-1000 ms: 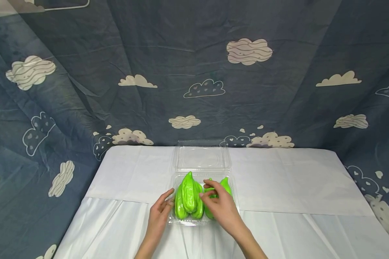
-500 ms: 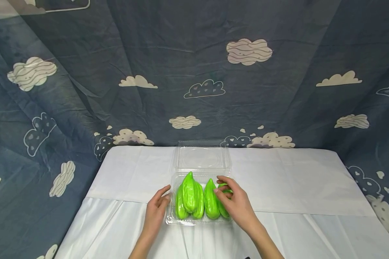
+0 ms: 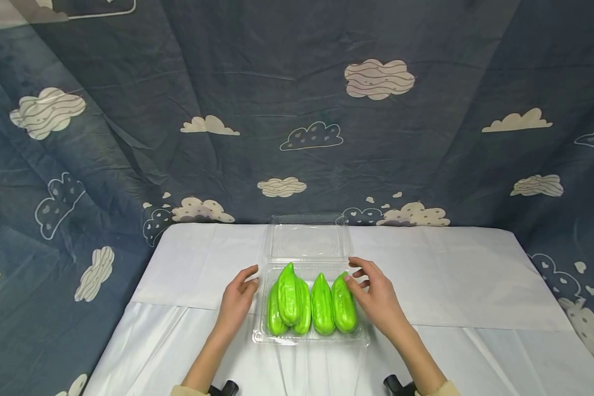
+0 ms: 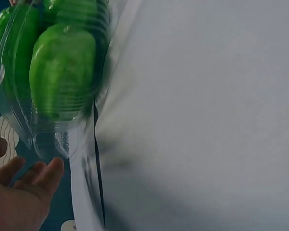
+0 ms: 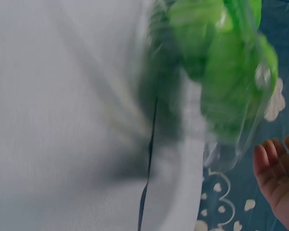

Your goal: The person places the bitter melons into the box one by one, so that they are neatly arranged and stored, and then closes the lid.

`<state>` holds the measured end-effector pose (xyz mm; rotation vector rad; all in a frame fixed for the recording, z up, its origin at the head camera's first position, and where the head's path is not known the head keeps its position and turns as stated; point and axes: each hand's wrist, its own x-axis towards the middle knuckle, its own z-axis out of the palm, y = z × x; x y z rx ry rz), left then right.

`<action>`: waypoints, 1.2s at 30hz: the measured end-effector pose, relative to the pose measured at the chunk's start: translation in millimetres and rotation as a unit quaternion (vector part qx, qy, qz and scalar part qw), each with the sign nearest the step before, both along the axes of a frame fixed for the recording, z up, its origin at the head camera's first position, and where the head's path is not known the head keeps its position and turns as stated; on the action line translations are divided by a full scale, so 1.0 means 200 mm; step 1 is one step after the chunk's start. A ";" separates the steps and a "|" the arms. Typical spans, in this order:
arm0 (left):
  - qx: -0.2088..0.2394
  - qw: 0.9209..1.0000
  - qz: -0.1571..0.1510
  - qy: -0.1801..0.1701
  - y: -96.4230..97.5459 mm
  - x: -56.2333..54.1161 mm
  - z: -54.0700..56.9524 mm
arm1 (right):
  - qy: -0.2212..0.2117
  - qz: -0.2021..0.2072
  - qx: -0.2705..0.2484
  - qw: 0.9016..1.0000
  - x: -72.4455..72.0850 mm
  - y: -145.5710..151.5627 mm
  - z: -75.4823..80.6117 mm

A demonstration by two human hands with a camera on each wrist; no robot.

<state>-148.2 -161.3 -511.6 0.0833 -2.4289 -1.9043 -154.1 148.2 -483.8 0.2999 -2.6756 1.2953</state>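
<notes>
A clear plastic clamshell box [image 3: 277,340] lies on the white cloth with its lid [image 3: 307,240] folded back behind it. Several glossy green peppers are inside: one pepper [image 3: 289,297] rests on top of others at the left, while a pepper [image 3: 323,306] and another pepper [image 3: 344,305] lie side by side at the right. My left hand [image 3: 236,302] is beside the box's left edge, fingers relaxed and holding nothing. By the right edge is my right hand [image 3: 380,300], its thumb near the rightmost pepper. Both wrist views show the left hand [image 4: 21,195] and right hand [image 5: 279,180] apart from the box.
White cloth [image 3: 450,275] covers the table. A dark blue curtain [image 3: 257,71] with cloud prints hangs behind it and at both sides. Black wrist mounts [image 3: 398,386] show near the forearms at the bottom.
My right hand has moved right, off the two right-hand peppers, uncovering them. My left hand has drawn slightly left and away from me along the box's edge. The peppers look unmoved.
</notes>
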 end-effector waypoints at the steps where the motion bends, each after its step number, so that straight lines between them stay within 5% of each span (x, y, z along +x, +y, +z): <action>1: -0.002 1.000 -0.001 -0.003 0.00 -0.01 0.02 | 0.001 -0.002 0.004 1.000 -0.01 0.01 -0.01; 6: -0.004 1.000 -0.023 -0.012 -0.01 -0.03 0.13 | -0.004 -0.014 0.014 1.000 -0.08 0.05 -0.04; 10: -0.002 0.999 -0.033 -0.014 -0.03 -0.07 0.16 | -0.011 -0.017 0.010 1.000 -0.14 0.08 -0.08; 21: 0.043 0.997 -0.003 -0.059 -0.08 -0.30 -0.05 | -0.071 -0.028 -0.050 0.996 -0.30 0.09 -0.12; 36: 0.094 0.982 0.007 -0.163 -0.11 -0.48 -0.01 | -0.133 0.004 -0.160 0.978 -0.48 0.11 -0.13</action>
